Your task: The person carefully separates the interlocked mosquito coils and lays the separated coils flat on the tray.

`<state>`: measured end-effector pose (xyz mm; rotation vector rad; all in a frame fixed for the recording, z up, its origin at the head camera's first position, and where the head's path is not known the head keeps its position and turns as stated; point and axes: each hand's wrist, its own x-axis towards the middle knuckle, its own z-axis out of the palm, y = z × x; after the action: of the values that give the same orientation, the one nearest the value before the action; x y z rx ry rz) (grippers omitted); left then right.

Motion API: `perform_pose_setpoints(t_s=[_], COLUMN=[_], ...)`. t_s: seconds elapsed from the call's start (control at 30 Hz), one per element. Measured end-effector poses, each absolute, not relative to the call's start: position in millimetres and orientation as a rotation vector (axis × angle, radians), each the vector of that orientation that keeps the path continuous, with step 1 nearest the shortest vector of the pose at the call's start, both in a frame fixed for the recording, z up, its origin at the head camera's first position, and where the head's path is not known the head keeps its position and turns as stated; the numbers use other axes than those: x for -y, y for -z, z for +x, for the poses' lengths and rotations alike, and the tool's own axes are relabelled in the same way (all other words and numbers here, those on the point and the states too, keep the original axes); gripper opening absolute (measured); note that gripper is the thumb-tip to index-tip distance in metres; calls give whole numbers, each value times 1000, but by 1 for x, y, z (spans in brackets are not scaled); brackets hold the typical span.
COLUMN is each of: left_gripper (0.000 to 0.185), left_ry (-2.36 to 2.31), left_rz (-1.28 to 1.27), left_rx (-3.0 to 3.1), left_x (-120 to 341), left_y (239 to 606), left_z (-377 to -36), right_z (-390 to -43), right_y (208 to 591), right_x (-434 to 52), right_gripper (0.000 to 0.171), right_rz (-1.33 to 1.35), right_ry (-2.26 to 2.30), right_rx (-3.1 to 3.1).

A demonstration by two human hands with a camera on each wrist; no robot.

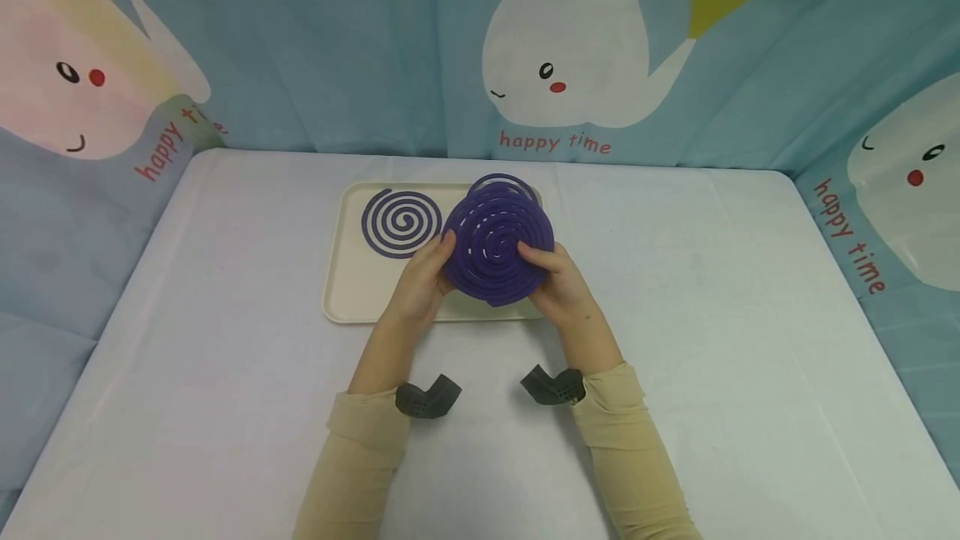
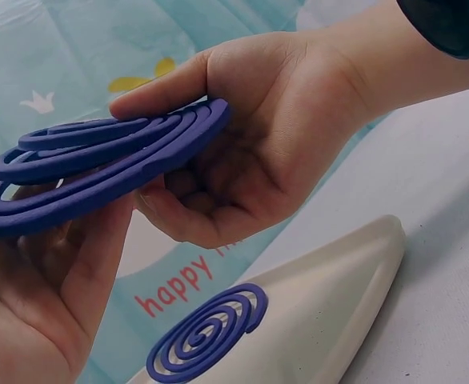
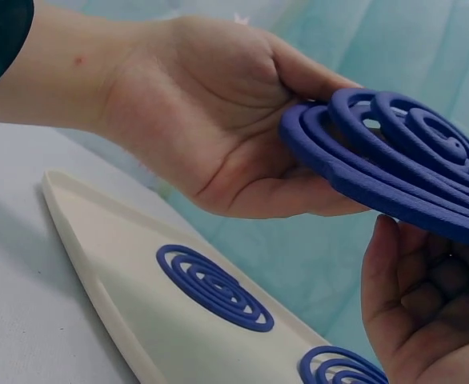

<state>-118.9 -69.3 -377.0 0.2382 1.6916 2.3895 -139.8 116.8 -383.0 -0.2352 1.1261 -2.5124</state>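
Both hands hold a round stack of purple-blue mosquito coils (image 1: 498,250) in the air above a cream tray (image 1: 360,294). My left hand (image 1: 417,283) grips its left edge, thumb on top and fingers beneath. On the right edge, my right hand (image 1: 562,286) has its thumb on the upper face. In the left wrist view the held coils (image 2: 106,192) show inner rings standing higher than the outer rim. One single coil (image 1: 405,221) lies flat on the tray's left part. Another coil (image 1: 498,177) lies at the tray's right, mostly hidden behind the held stack.
A white-covered table (image 1: 750,340) carries the tray near its back edge. Blue curtains (image 1: 337,48) with whale prints surround the table at the back and sides. Dark wrist mounts (image 1: 429,397) stick out inward from both sleeves.
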Motion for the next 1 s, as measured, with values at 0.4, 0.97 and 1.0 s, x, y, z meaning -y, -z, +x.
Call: perform_pose_setpoints(t_s=[0.4, 0.97, 1.0], left_gripper=[37, 39, 41], left_ry=[-2508, -2505, -2515], left_rz=[256, 267, 244], left_rx=[-1480, -1516, -1517], left_x=[67, 69, 70], left_y=[377, 380, 380], left_z=[-120, -123, -124], right_z=[-141, -144, -145], right_y=[384, 381, 381], right_x=[-117, -120, -121], right_gripper=[17, 27, 26], right_rz=[-246, -105, -107], right_ry=[2557, 2462, 2461], right_rx=[-987, -1452, -1473])
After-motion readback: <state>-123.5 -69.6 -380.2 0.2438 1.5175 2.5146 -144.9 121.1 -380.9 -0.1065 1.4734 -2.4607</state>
